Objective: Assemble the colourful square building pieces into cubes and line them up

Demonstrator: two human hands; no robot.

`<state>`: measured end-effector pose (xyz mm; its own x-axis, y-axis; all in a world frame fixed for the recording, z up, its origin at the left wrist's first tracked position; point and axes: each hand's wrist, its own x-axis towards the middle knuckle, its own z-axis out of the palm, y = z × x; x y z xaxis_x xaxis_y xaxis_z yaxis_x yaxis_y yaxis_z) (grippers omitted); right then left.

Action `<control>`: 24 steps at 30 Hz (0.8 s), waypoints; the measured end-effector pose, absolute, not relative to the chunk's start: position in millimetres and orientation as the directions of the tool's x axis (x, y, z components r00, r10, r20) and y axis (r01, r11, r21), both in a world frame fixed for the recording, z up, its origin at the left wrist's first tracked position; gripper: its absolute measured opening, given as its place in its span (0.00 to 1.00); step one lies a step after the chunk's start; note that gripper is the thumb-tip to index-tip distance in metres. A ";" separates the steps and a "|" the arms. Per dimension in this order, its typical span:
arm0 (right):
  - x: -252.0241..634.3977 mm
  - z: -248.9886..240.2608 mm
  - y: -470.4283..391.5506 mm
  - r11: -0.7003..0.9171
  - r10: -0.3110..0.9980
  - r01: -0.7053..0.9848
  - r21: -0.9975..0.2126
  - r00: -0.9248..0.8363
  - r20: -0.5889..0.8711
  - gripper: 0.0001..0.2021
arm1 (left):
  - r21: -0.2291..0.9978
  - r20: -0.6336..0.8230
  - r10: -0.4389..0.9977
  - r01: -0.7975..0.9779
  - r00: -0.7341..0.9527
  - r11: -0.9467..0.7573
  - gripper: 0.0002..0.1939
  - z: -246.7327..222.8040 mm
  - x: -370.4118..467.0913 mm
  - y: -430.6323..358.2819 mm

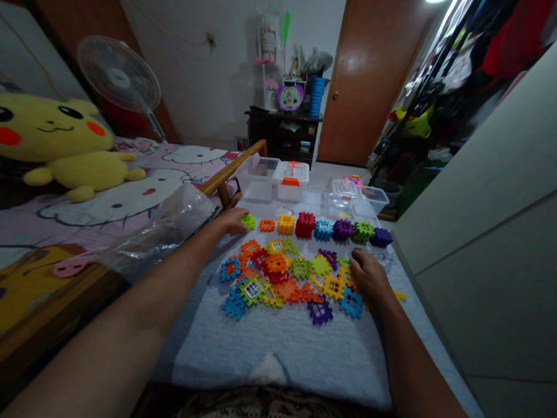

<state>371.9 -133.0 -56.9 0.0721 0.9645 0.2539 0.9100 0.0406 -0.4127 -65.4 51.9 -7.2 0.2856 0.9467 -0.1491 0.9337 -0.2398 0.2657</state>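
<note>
My left hand has its fingers closed on a lime green interlocking building block at the left end of a row. Along that row stand an orange block and stacks in yellow, red, light blue, purple, green and dark purple. At the right edge of a loose, mixed-colour pile of flat notched blocks is my right hand. Its fingers curl down among the pieces, and what they hold, if anything, is hidden.
Behind the row sit clear plastic boxes, one lidded box with orange clips. A wooden rail and a clear plastic bag are on the left. A white cabinet borders the right side.
</note>
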 end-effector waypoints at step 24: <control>371.4 -56.0 -134.5 0.039 0.968 0.916 -0.400 0.064 0.241 0.20 | 0.329 -0.112 0.918 0.886 0.381 -0.327 0.31 -12.2 -61.3 64.5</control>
